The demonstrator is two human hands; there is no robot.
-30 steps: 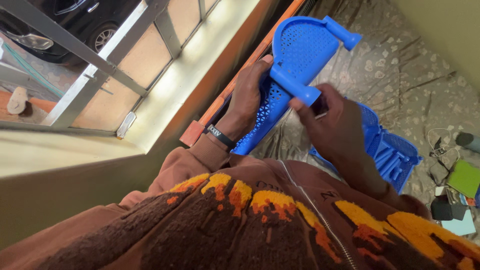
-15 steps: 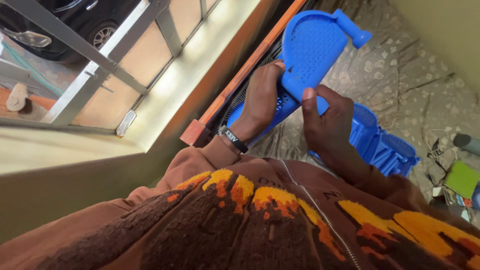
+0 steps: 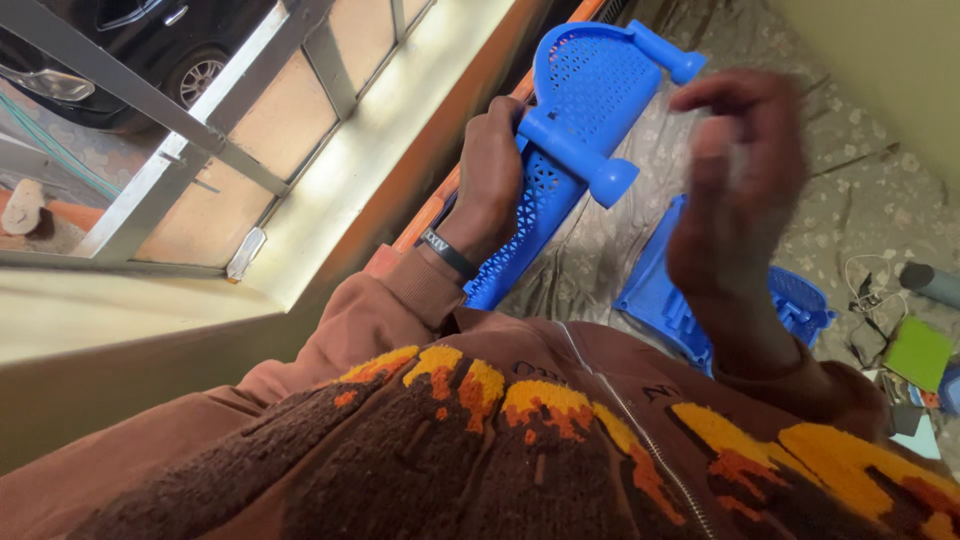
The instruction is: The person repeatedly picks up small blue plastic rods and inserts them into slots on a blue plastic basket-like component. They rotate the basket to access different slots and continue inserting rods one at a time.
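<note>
1. My left hand [image 3: 493,165] sits upper centre of the frame, fingers clenched around the edge of a blue plastic panel [image 3: 580,90] (perforated, rounded top, two stubby pegs sticking out).
2. The panel runs diagonally from centre frame up to the top edge. Its lower end is near my wristband [image 3: 447,254], and its top is beside the orange bar [image 3: 430,215] along the window wall.
3. My right hand [image 3: 735,190] is right of centre, raised in the air, blurred, fingers released and loosely curled, holding nothing. It is apart from the panel, with the nearer peg just to its left.
4. A second blue plastic piece [image 3: 660,290] lies on the patterned floor cloth [image 3: 850,190], lower right of centre, partly hidden behind my right forearm.
5. Far right edge: a green pad [image 3: 920,352], a coiled cable [image 3: 868,280] and small clutter on the floor (too small to tell apart).
6. Upper left: window frame [image 3: 200,140], with a dark car [image 3: 110,50] outside.
7. Bottom of frame: my brown jacket [image 3: 480,450] with an orange and yellow pattern.
</note>
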